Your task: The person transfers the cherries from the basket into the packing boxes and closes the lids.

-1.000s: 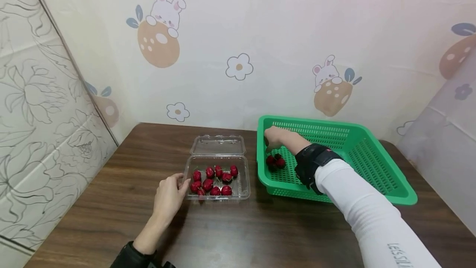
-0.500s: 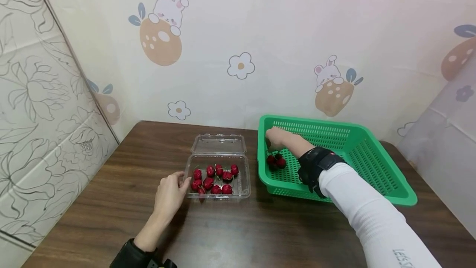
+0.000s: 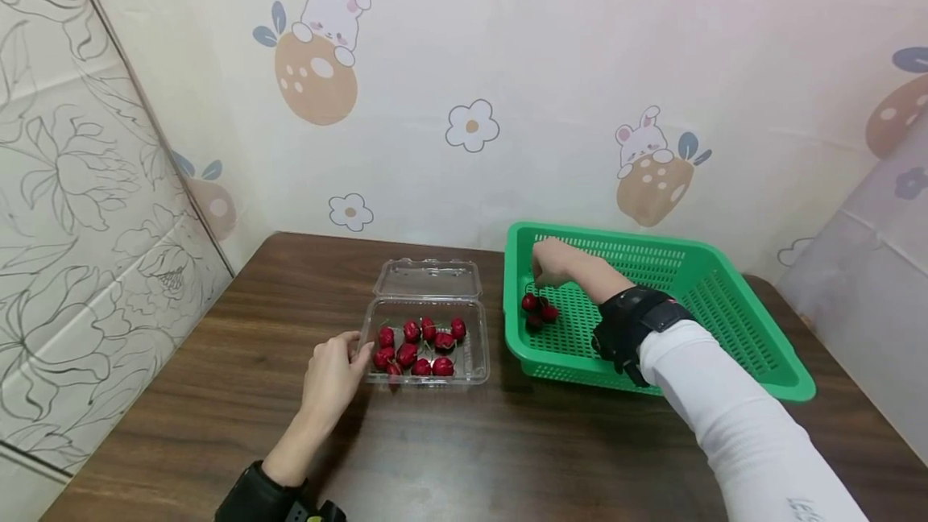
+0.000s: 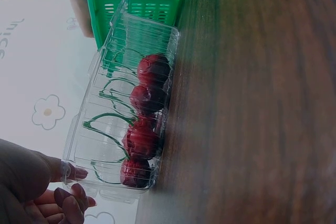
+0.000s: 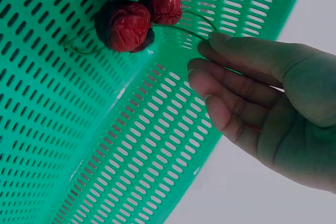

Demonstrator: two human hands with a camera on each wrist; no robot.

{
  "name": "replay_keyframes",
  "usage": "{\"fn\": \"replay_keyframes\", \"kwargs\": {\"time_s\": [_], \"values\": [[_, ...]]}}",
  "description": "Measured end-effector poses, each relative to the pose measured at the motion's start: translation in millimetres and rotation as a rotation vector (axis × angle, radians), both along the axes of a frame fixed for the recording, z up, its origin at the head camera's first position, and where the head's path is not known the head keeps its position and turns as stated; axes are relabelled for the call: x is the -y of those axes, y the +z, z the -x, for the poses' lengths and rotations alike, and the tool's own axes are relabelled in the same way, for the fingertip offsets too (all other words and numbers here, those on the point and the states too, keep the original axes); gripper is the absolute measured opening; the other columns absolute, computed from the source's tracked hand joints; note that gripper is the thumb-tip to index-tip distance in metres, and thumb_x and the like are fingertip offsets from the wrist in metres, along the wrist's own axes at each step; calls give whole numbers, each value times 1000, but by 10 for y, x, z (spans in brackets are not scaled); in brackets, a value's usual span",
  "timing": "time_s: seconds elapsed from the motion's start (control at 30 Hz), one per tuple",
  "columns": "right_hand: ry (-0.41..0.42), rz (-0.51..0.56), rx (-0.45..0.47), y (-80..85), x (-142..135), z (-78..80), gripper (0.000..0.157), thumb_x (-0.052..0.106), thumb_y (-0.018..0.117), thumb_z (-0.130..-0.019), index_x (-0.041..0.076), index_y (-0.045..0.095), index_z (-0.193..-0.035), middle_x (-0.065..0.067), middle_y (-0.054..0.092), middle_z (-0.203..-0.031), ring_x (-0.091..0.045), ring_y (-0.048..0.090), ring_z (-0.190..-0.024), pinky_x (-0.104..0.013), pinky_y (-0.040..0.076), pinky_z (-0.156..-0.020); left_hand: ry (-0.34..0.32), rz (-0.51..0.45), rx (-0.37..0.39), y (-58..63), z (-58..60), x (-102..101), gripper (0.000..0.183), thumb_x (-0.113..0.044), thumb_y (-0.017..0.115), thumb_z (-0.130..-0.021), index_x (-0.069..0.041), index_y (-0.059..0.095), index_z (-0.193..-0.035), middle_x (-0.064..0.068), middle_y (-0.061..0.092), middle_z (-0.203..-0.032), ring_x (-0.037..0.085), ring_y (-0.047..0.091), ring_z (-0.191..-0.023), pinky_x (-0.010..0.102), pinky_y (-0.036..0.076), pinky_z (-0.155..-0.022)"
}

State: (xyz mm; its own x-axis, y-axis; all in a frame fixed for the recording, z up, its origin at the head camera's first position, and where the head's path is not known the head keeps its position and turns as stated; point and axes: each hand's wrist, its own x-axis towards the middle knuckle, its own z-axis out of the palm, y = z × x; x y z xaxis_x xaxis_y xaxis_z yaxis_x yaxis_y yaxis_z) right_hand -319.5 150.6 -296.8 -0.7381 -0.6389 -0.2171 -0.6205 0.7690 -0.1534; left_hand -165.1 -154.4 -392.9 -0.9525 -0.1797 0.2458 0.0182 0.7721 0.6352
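Observation:
A clear plastic clamshell box (image 3: 474,345) stands with its lid raised at the back, and several red cherries (image 3: 408,356) lie in it. My left hand (image 3: 332,373) pinches its left side wall; in the left wrist view the thumb (image 4: 79,173) overlaps the rim. Inside the green basket (image 3: 580,369), my right hand (image 3: 561,263) pinches thin green stems (image 5: 191,31) between thumb and forefinger. Dark red cherries (image 5: 124,26) hang or rest beside the basket's left wall, below that hand. Which cherries the pinched stems belong to is partly hidden.
The basket stands at the right of the brown wooden table (image 3: 464,457), close to the box. A patterned wall (image 3: 464,39) rises behind the table, and a panel with flower drawings (image 3: 80,184) stands at the left.
My right hand has shifted slightly right inside the basket, and one cherry beneath it has risen a little. The left hand keeps its hold on the box.

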Motion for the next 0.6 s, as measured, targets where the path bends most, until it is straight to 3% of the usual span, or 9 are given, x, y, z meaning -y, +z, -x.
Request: {"fn": "replay_keyframes", "kwargs": {"time_s": [0.2,0.4,0.6], "values": [[-20,16,-17,109,-27,-54,39,-1,57,-80,13,40,-47,6,26,-45,-7,24,-43,-23,27,-49,-1,-7,9,3,0,1,27,-15,60,-84,8,62,-98,0,47,-55,11,39,-44,26,32,-39],[-7,54,-76,238,-18,-136,43,-6,53,-77,15,28,-48,5,16,-49,-11,13,-48,-25,20,-49,0,-6,17,2,12,3,27,-16,60,-84,8,62,-98,1,49,-56,11,40,-45,27,33,-40],[-25,44,-123,341,24,-195,39,-3,55,-79,12,38,-48,5,26,-48,-9,20,-47,-24,27,-48,-1,-16,19,6,18,10,27,-15,60,-84,8,62,-98,0,45,-54,11,38,-43,26,31,-39]]}}
